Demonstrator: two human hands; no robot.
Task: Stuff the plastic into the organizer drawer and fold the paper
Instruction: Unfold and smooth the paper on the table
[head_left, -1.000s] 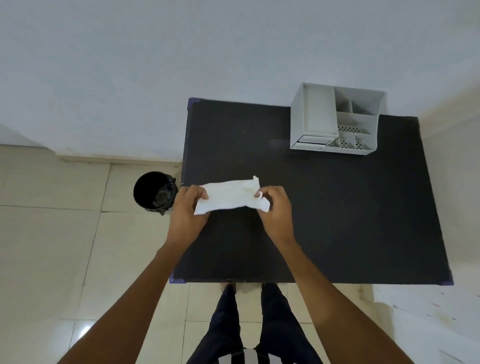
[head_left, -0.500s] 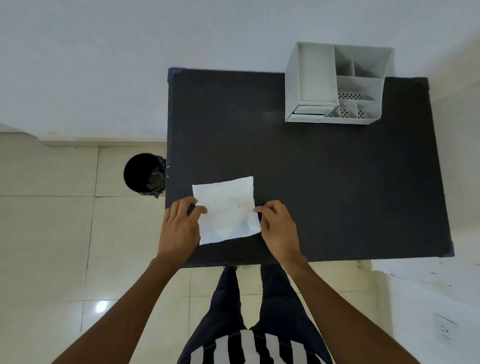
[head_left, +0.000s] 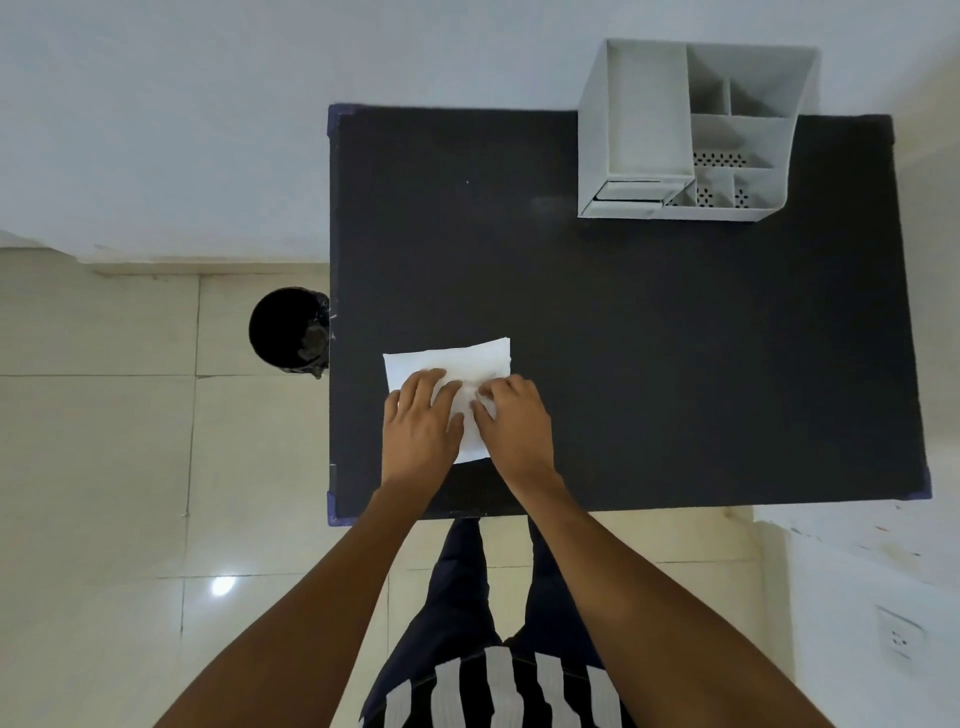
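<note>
A white sheet of paper lies flat on the black table near its front left corner. My left hand rests palm down on the paper's left half, fingers spread. My right hand presses on its right half, fingertips touching the sheet close to the left hand's. Both hands cover the paper's lower part. The grey organizer stands at the table's far right, its small drawer at the lower left front. No plastic is visible.
A black bin stands on the tiled floor against the table's left edge. A white wall runs behind the table. My legs are at the table's front edge. A wall socket shows at lower right.
The paper was held up crumpled between both hands, then laid open on the table. Both hands have now moved onto the sheet and press it flat.
</note>
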